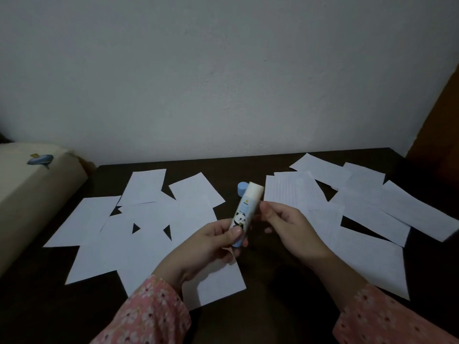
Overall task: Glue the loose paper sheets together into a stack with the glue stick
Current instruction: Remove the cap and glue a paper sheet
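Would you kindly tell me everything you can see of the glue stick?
The glue stick is a white, plastic-looking tube with a panda print and a pale blue base. It is uncapped; its blue cap lies behind on the dark table. Tilted, top up and away, it is held above the table. The left hand grips its lower end; the right hand is beside its middle, contact unclear.

The paper sheets (149, 244) are white across a dark brown surface (273, 306); some sheets on the right (293, 189) carry faint ruled lines. The glue stick (244, 213) is white with a black-and-white panda print and a light blue base; its cap (241, 188) is light blue. Both sleeves (154, 316) are pink with a small floral pattern. The far wall (223, 70) is pale grey-white.
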Demonstrator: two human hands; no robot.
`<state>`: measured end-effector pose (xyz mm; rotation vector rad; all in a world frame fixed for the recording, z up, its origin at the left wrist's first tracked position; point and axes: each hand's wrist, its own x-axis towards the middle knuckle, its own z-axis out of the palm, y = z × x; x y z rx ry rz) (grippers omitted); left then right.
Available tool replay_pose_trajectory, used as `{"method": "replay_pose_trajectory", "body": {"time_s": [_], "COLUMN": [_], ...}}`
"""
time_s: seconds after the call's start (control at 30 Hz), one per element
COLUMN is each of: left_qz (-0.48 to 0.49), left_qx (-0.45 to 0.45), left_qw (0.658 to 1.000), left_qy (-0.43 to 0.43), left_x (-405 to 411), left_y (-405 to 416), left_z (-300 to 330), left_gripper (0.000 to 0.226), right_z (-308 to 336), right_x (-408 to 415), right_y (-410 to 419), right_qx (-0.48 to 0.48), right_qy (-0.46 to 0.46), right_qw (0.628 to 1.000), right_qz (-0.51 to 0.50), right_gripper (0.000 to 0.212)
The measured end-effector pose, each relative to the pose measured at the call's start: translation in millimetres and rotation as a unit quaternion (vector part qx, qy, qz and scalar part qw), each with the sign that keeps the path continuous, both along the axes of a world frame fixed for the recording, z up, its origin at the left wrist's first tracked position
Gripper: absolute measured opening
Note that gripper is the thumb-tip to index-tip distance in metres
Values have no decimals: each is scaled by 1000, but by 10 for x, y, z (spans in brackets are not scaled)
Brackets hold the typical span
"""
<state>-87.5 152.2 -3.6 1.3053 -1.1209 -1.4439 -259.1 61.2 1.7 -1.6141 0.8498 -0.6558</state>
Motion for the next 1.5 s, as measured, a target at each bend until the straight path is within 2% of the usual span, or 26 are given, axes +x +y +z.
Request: {"method": "replay_pose_trajectory", "body": {"time_s": [0.07, 0.1, 0.17, 0.2, 0.27, 0.47, 0.6, 0.7, 1.0, 1.17, 1.3, 1.5], "left_qz": [109, 175, 288, 309, 307, 343, 335, 339, 409, 370, 341, 353], "left_qx": [8, 22, 52, 38, -5, 29, 39, 30, 22, 21, 42, 55], "left_qw": [993, 979, 935, 917, 905, 859, 828, 819, 810, 824, 843, 822], "left_qy": [-50, -98, -203, -248, -296, -379, -447, -463, -419, -428, -414, -444], "left_x": [113, 165, 289, 352, 451, 537, 611, 619, 584, 515, 388, 563], "left_y": [-8, -9, 14, 54, 162, 195, 95, 65, 87, -50, -79, -66], "left_z": [-30, -25, -5, -20, -97, -317, -323, -308, -372, -305, -320, -348], "left_gripper": [33, 29, 13, 15, 28, 19, 21, 14, 23, 20, 21, 21], "right_z": [-36, -60, -116, -147, -199, -299, -292, -273, -274, -273, -320, -316], "right_x": [89, 137, 236, 284, 387, 544, 491, 416, 209, 199, 231, 146], "right_y": [41, 68, 127, 155, 210, 238, 221, 174, 105, 214, 277, 147], "right_qx": [-34, -61, -127, -155, -196, -284, -290, -310, -326, -355, -327, -317], "right_qy": [56, 88, 159, 184, 220, 308, 332, 345, 397, 359, 392, 366], "right_qw": [998, 994, 977, 966, 946, 890, 878, 868, 850, 862, 857, 866], "right_qz": [10, 22, 66, 92, 132, 178, 186, 176, 118, 45, 74, 122], "right_gripper": [50, 43, 39, 41, 46, 56, 54, 52, 49, 41, 54, 49]}}
